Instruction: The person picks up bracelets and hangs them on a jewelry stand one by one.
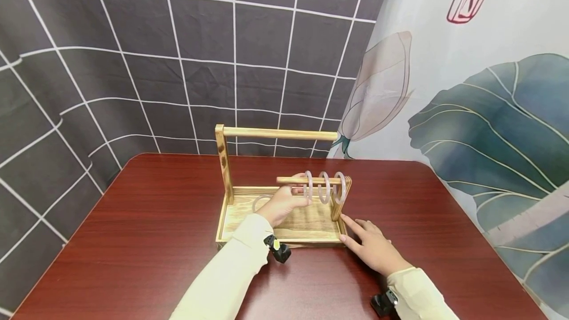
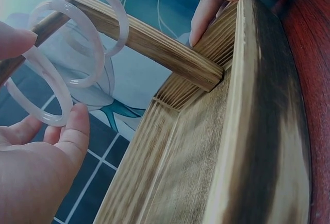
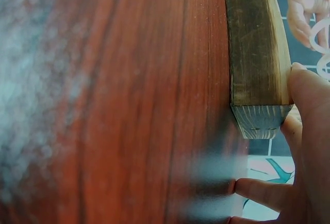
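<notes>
My left hand point(image 1: 284, 204) pinches a pale translucent bangle point(image 2: 58, 92) between thumb and fingers. That bangle hangs round the lower wooden rod point(image 1: 285, 180) of a rack. Two more bangles, a middle one point(image 1: 324, 187) and one by the post point(image 1: 340, 187), hang on the same rod to its right. Another bangle point(image 1: 256, 201) is in the wooden tray base point(image 1: 228, 226), partly hidden behind my left hand. My right hand point(image 1: 373, 246) rests against the tray's right end, fingers mostly straight, the thumb at the front corner.
A taller post point(image 1: 224, 167) on the tray's left carries a longer upper rod point(image 1: 280, 133) above and behind the lower one. The rack stands on a reddish-brown table point(image 1: 155, 241). Behind hang a dark grid-patterned cloth point(image 1: 200, 28) and a floral cloth point(image 1: 480, 112).
</notes>
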